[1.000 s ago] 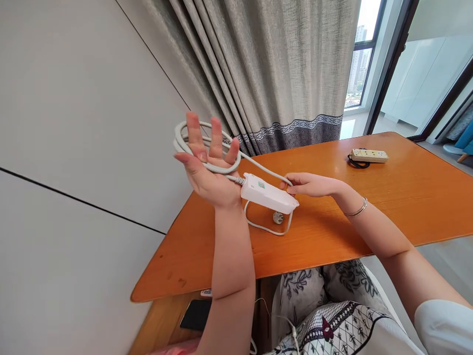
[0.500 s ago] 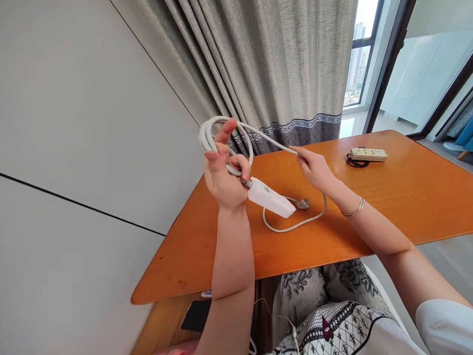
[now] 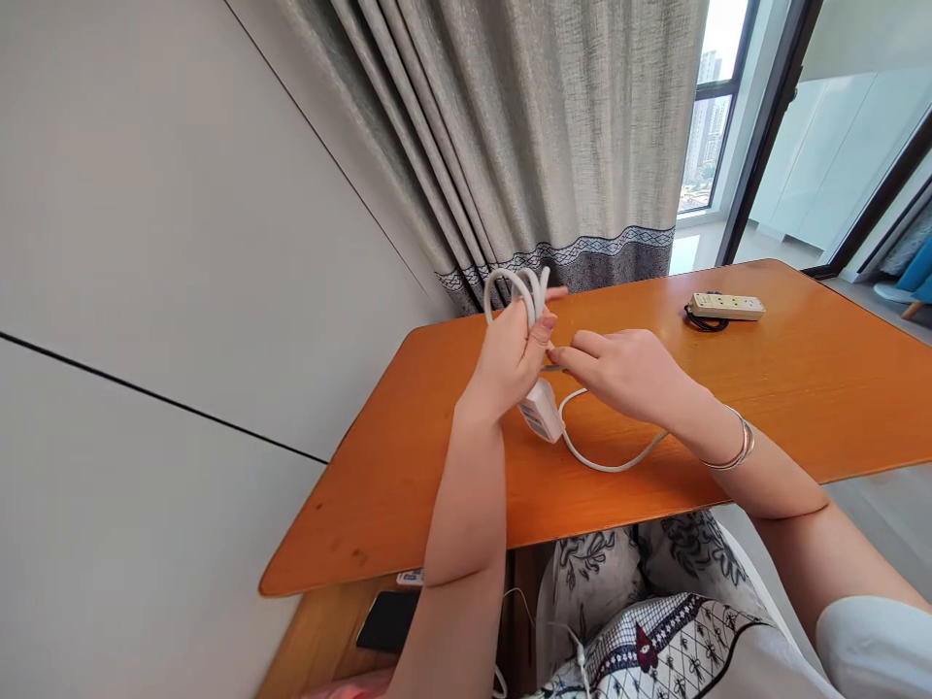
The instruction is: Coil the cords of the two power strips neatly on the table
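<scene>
Loops of white cable [image 3: 535, 294] are wrapped about the palm of my left hand [image 3: 510, 354], whose fingers curl round them above the table. Just below that hand hangs a white power strip [image 3: 543, 413], tilted, its upper end hidden by the hand. My right hand [image 3: 618, 369] is beside it, thumb and fingers pinched on a stretch of the cable close to the loops. A loose length of the white cable [image 3: 612, 470] curves beneath my right forearm. The plug is hidden.
An orange-brown wooden table [image 3: 408, 485] spans the view. At its back right lies a cream power strip [image 3: 726, 307] with a black cord [image 3: 705, 321]. A grey curtain [image 3: 582, 136] hangs behind, and a dark phone-like object [image 3: 388, 621] sits below the table's front edge.
My left hand has turned and moved right with the coil and power strip. My right hand has come in from the right, drawing the cable close to the loops.
</scene>
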`<state>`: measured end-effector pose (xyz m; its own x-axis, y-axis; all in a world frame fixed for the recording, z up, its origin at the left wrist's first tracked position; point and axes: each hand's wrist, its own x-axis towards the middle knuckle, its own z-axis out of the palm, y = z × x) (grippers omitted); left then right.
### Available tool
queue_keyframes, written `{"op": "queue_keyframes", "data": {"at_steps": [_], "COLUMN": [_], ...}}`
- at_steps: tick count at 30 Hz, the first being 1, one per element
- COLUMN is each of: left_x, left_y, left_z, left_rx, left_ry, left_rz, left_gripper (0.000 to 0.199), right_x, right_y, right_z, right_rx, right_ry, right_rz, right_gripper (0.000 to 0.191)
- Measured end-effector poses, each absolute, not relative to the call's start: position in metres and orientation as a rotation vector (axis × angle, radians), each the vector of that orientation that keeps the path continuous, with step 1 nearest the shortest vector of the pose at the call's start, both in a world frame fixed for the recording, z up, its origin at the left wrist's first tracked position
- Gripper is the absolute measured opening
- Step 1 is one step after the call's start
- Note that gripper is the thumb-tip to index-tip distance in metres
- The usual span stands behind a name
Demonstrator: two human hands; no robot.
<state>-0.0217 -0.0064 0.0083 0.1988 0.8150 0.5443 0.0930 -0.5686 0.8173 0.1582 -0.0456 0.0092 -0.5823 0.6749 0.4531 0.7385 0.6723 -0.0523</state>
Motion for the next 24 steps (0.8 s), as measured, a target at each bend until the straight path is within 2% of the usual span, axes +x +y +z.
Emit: {"op": "queue_keyframes", "data": {"at_steps": [3,6,11,13,17,24], "left_x": [-0.023,-0.027,-0.029,-0.025,-0.015,-0.007], "left_y": [-0.006,-0.005,-0.003,-0.004,-0.007,-0.008], "left_z": [0.009,0.011,0.018,0.018,0.014,0.016], "left_rx": [1.807,1.653,1.331,1.239,1.094,0.930], "left_ry": [0.854,0.809,0.728,0.660,0.503,0.481], "left_rz": [1.312,1.343,1.290,1.158,0.955,0.952], "left_gripper": [0.035,0.035,0.049,0.054,0.059,0.063], "right_x": [0.176,0.203,0.223,0.214,0.188,0.173], "right_y": [-0.044,-0.044,-0.039,-0.028,0.002,0.006], "right_z": [0.012,0.019,0.035,0.033,0.013,-0.001], "right_rx": [-1.160,-1.186,-0.773,-0.677,-0.695,-0.664], "right_ry": [-2.276,-2.167,-2.145,-1.996,-1.694,-1.526], "right_rz": [-0.119,0.074,0.676,0.753,0.693,1.214], "right_gripper": [0.016,0.015,0.034,0.041,0.043,0.047]}}
